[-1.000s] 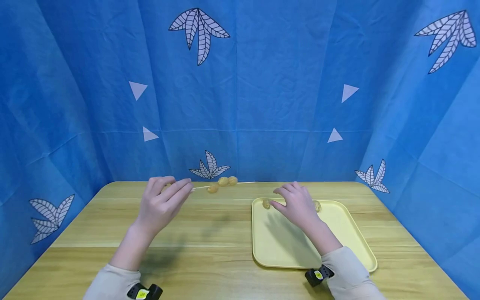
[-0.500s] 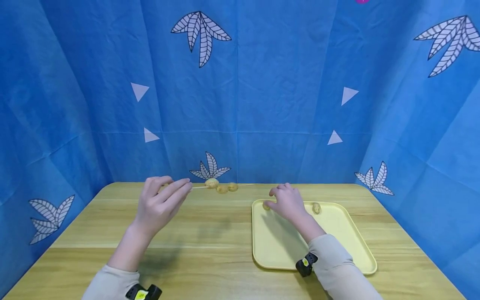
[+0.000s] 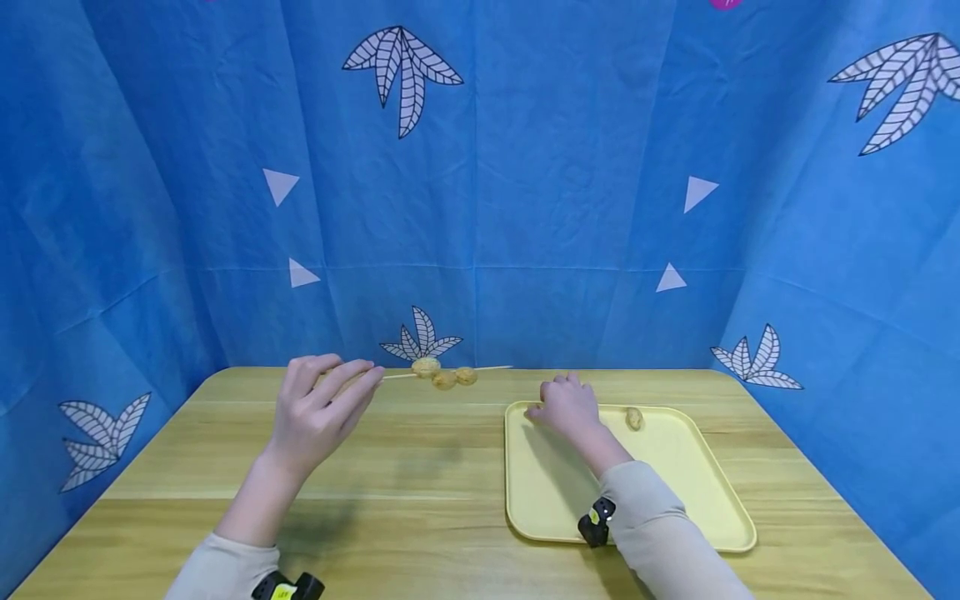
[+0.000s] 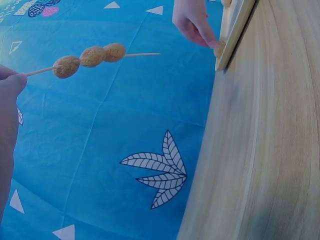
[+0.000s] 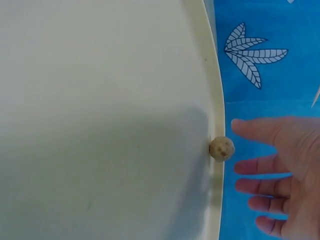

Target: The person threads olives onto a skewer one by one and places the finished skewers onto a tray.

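Observation:
My left hand [image 3: 318, 408] pinches one end of a thin wooden skewer [image 4: 142, 54], held in the air above the table. Threaded on it are three rough brown balls [image 4: 93, 57], and its bare tip sticks out to the right. At the far left corner of a pale yellow tray [image 3: 525, 533] is my right hand [image 3: 570, 408]. A speckled brown ball [image 5: 222, 149] sits there by the rim; in the right wrist view the thumb and extended fingers stand on either side of it with a gap. From the head camera the hand hides that ball.
Another brown ball [image 3: 633, 418] lies by the tray's back rim, right of my right hand. The wooden table [image 3: 390, 542] bears the tray on its right side. A blue curtain [image 3: 562, 167] with leaf and triangle prints hangs behind and at both sides.
My right hand has moved left and down to the tray's far left corner, uncovering the ball on its right. My left hand stays put; the balls on the skewer have shifted in position.

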`<state>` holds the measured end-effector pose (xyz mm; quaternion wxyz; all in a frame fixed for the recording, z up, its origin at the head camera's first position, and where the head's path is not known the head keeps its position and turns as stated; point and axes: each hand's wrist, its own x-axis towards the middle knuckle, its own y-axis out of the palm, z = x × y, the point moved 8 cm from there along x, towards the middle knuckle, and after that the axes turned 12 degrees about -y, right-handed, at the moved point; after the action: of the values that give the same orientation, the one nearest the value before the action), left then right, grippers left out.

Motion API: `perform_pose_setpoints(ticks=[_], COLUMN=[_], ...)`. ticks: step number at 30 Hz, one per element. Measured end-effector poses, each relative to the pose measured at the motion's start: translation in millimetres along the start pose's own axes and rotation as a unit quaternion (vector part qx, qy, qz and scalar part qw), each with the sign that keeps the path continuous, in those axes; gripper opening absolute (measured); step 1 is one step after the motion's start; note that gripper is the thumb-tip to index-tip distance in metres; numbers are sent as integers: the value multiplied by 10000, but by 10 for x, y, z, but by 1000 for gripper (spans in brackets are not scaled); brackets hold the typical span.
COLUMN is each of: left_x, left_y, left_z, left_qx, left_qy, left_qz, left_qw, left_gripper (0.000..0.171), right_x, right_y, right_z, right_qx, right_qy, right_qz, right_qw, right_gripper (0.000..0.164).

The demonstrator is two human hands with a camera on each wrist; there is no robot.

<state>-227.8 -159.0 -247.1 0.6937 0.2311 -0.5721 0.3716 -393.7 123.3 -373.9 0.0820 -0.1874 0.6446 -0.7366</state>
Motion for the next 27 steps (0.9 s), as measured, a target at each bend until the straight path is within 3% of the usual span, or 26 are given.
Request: perform_pose_setpoints(ticks=[11,19,27], left_x=[-10,-6,1], left_y=[-4,5,9], left_z=[15,17,7], left_qx=[-22,-29,-52], left_qy=[-12,-34,-35], left_qz=[5,48,41], left_qw=[10000,10000,10000], left_gripper=[19,20,21], right_x=[-11,52,55], right_y=[52,136,152], right_z=[10,-16,-14], right_qx=[40,59,58], right_qy=[270,336,281], right_qz=[74,184,123], right_qw=[9996,9992,9995], right_gripper=[26,35,24])
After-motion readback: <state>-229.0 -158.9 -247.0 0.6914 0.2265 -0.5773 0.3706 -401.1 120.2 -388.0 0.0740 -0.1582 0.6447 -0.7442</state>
